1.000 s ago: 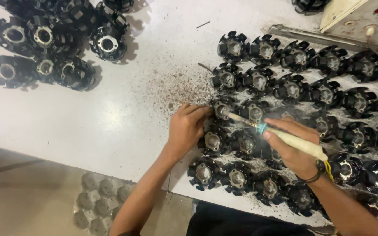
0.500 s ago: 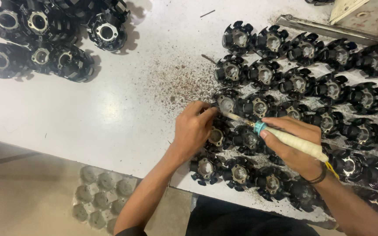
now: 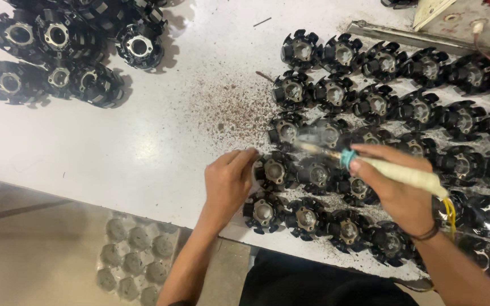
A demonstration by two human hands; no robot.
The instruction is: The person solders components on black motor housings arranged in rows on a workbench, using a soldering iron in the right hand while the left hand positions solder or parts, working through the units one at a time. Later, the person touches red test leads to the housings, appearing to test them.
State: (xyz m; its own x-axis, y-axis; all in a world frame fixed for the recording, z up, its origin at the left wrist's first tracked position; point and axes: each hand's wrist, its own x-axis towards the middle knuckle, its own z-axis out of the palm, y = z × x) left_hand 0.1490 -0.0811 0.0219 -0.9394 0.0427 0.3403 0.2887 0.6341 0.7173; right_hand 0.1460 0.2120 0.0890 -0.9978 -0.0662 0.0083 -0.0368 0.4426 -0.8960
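Rows of stator cores (image 3: 404,107) fill the table (image 3: 114,147) at right, a pile of stator cores (image 3: 63,56) lies far left, debris (image 3: 222,110) between them, an egg tray (image 3: 134,258) below the near edge.

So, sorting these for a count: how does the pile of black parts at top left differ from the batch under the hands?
The pile is heaped, overlapping and untouched; the batch lies flat in rows, and the left hand touches one. Both are black, finned and round with metal centres.

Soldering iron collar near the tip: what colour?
Teal-blue, on the soldering iron in the right hand; head view.
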